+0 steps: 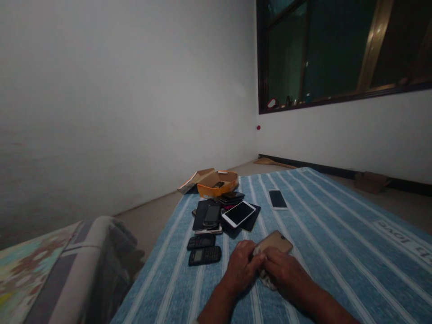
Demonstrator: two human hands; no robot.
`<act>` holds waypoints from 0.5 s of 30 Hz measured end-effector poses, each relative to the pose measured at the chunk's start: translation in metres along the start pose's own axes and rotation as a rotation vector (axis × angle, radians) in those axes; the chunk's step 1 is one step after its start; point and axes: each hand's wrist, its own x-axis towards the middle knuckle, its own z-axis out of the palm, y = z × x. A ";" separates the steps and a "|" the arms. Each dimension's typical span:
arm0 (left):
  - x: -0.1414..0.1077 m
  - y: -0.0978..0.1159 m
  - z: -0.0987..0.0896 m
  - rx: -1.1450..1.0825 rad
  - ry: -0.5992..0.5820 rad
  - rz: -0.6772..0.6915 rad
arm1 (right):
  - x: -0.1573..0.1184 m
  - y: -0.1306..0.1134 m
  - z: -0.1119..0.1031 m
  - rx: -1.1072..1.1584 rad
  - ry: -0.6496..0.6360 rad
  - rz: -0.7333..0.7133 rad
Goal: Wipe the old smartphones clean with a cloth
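A gold-backed smartphone [276, 241] is held low over the striped cover, its back facing up and its camera corner to the right. My left hand [241, 265] is closed at the phone's left end. My right hand [284, 271] is closed on a crumpled pale cloth [267, 281], pressed against the phone's near side. The fingers of both hands overlap, hiding part of the phone and much of the cloth. Left of my hands lie two black keypad phones [204, 255]. Beyond them is a pile with a white smartphone [238, 213] and a dark phone [211, 216].
An open orange-yellow box [216, 190] stands behind the pile, with a dark phone inside. Another white smartphone [277, 200] lies alone on the blue striped cover [324, 252]. At the left is a cloth-draped surface [77, 270]. A window [330, 54] fills the upper right.
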 end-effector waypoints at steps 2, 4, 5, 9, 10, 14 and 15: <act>0.000 0.001 -0.001 0.010 -0.003 0.000 | -0.002 0.005 -0.005 0.010 -0.021 0.024; 0.001 0.003 -0.002 0.015 -0.010 0.002 | -0.006 0.017 -0.013 0.007 -0.048 0.100; 0.001 0.004 -0.002 0.015 -0.014 0.002 | -0.009 0.024 -0.017 0.012 -0.062 0.151; 0.001 0.006 -0.004 0.022 -0.017 0.003 | -0.014 0.036 -0.022 0.014 -0.101 0.270; 0.001 0.005 -0.004 0.022 -0.017 0.006 | -0.013 0.034 -0.021 0.004 -0.105 0.268; 0.002 0.003 -0.003 0.015 -0.014 0.015 | -0.004 0.012 -0.009 -0.009 -0.121 0.167; 0.002 0.003 -0.003 0.016 -0.011 0.015 | -0.003 0.009 -0.008 0.000 -0.123 0.151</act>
